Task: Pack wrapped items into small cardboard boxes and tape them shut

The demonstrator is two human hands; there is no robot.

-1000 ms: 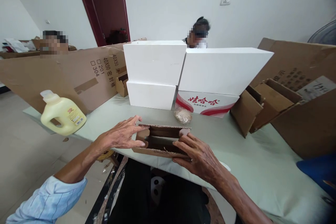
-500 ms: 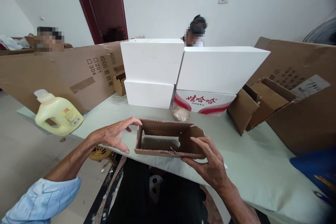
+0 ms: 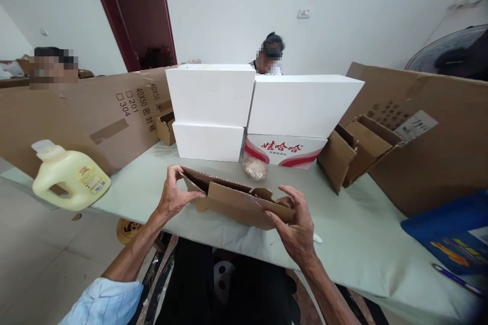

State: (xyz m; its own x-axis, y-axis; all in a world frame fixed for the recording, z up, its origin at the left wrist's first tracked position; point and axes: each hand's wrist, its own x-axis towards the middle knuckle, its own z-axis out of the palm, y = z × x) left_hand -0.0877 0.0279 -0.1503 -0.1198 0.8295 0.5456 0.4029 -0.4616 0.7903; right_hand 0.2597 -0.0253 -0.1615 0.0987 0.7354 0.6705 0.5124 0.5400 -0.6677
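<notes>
While the left hand (image 3: 178, 194) holds one end of the cardboard carton (image 3: 240, 207) between thumb and fingers, the right hand (image 3: 295, 221) grips the opposite end, thumb on the near panel. The carton, partly collapsed, is at the near edge of the worktop (image 3: 346, 233); whether it rests there cannot be told. Uneven squeezing could fold the walls flat or crease them. A slipping right thumb could drop the carton over the near edge. Pushing toward the far edge could drive the clear bag (image 3: 255, 168) against the white boxes (image 3: 211, 95).
</notes>
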